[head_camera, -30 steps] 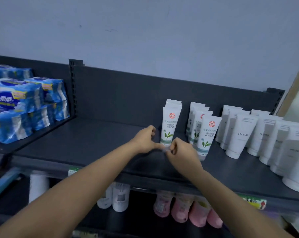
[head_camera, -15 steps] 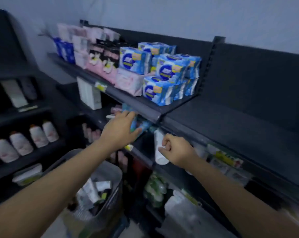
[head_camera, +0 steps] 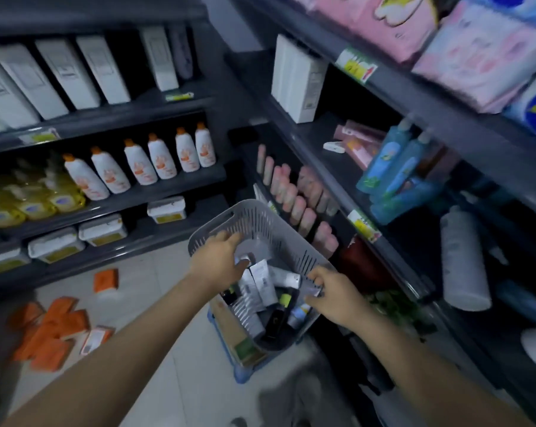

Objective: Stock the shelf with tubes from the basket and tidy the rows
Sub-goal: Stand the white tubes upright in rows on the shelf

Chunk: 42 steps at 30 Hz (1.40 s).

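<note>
Tubes (head_camera: 262,282) lie jumbled in the grey basket (head_camera: 260,223), white and grey ones crossed over darker items; we judge that the basket is set low beside the shelving (head_camera: 393,260) and raised on a blue stand (head_camera: 240,372) so that both hands can reach the stock without going down to the floor (head_camera: 156,272); the step in hand, as we read it, is choosing the next tube. Left hand (head_camera: 217,263) reaches in over the near rim; its fingers (head_camera: 229,240) are spread and nearly straight, tips at or just above a capped tube, enclosing nothing. Right hand (head_camera: 333,298) sits at the basket's right rim; its fingers (head_camera: 316,277) bend down over the edge, perhaps steadying the basket, perhaps on a pale tube beneath; we cannot tell which, nor whether they grip. Pink tubes (head_camera: 294,204) stand in rows on the shelving just behind the basket; orange packets (head_camera: 54,328) lie scattered on the floor.
</note>
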Tool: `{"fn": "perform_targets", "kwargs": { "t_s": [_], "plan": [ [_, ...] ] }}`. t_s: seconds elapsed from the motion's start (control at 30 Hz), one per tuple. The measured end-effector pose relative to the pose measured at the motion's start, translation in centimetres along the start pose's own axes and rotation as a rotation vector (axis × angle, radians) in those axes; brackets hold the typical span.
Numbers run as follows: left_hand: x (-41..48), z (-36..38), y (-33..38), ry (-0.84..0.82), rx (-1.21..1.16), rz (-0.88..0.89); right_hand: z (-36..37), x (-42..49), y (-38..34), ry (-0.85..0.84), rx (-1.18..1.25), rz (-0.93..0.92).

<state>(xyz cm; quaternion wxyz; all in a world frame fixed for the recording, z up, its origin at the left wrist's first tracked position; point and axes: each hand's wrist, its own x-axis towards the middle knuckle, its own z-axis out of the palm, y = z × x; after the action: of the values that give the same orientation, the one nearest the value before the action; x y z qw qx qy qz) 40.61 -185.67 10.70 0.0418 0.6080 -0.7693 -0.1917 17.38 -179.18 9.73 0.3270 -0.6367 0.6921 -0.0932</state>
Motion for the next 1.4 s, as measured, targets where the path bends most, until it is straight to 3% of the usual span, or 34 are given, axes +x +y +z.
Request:
{"fn": "perform_targets", "kwargs": {
  "t_s": [0.23,0.4,0.5,0.7,0.77,0.87,1.03,1.33,1.4],
  "plan": [
    [4.9,8.7,-2.4,-0.156,0.067,-0.159,4.9,9.9,4.2,-0.183,-0.043,0.008],
    [8.5,15.2,-2.1,-0.424,0.214,-0.246,7.8,15.9,6.4,-0.329,-0.191,-0.036],
    [9.8,19.0,-1.8,-0.542,0.154,-0.371,9.4,17.7,7.1,-0.407,-0.27,-0.081],
    [10.1,25.1,-1.9,-0.485,0.037,-0.613,11.4,19.4,7.6,-0.552,-0.466,-0.245],
    [9.5,26.4,-2.2,-0.441,0.093,-0.594,11.7,19.7,7.4,-0.582,-0.549,-0.307],
    [10.0,27.3,-3.1,-0.259,0.282,-0.393,12.2,20.0,6.7,-0.58,-0.527,-0.342],
    [12.3,26.8,-4.1,-0.538,0.596,-0.109,13.2,19.1,4.1,-0.554,-0.438,-0.394],
    [14.9,25.2,-4.0,-0.638,0.515,-0.039,13.6,18.1,5.9,-0.549,-0.362,-0.008],
    [14.8,23.8,-4.0,-0.635,0.406,-0.089,13.2,18.4,6.7,-0.535,-0.227,0.113]
  ]
}}
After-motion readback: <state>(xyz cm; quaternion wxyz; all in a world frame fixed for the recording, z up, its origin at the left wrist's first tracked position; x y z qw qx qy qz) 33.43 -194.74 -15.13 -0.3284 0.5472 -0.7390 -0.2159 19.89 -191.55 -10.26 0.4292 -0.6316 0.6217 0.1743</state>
